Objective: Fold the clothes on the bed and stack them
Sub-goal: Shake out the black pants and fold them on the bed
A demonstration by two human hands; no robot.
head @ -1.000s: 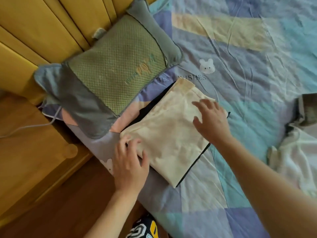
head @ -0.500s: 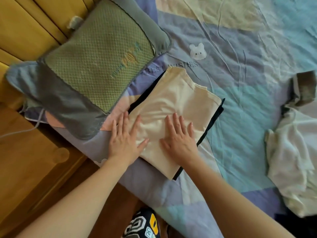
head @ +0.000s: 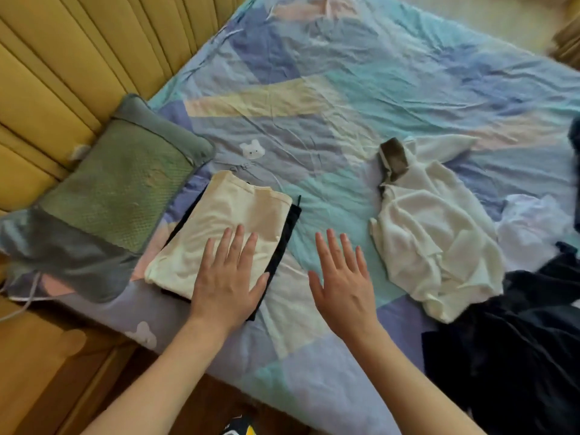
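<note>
Stack beside the pillow [head: 119, 196]: two folded garments, cream shirt [head: 226, 224] over black one [head: 282, 243]. Your left hand [head: 229, 277] lies flat on it; right hand [head: 342, 281] spread, empty. Unfolded: one white garment [head: 433, 243], one black [head: 518, 346].

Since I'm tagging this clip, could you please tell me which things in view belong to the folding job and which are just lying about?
Part of the job:
- folded cream garment, left hand flat on it
- folded black garment beneath it
- crumpled white garment
- dark clothes
- pale lilac garment
- right hand, open

Just lying about:
- green pillow
- white cable
</note>
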